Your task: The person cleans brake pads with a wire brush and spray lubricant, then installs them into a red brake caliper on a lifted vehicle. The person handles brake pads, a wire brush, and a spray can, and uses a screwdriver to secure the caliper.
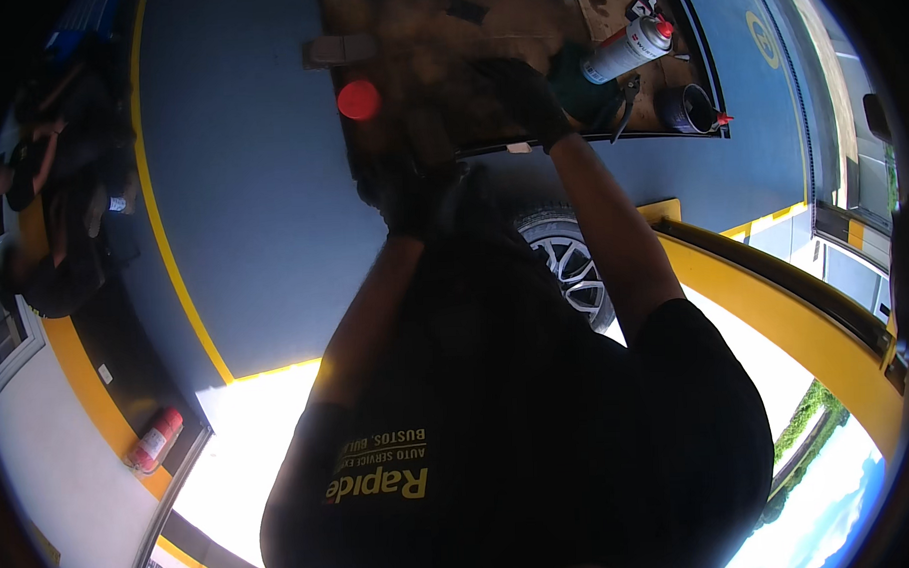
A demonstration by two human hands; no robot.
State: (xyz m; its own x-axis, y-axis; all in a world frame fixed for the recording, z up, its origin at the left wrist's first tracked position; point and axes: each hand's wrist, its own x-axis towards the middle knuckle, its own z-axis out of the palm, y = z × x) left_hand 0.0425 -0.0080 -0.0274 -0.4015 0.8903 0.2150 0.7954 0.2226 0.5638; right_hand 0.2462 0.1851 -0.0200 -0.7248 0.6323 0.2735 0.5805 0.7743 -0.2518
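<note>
Black gloves cover both hands. Work seems under way, with supplies spread about the brown table [531, 26]; what is done or left cannot be told. At the near edge, the left hand [401, 198] is just beside a dark block [427, 133], contact unclear. Beyond that hand lie a red lid [360, 100] and flat blocks [341, 51]. The right hand [526, 96] reaches over the table, a spray can [622, 54] to its right. Shadow hides both sets of fingers, so I cannot tell how wide either grip is or whether it holds anything.
</note>
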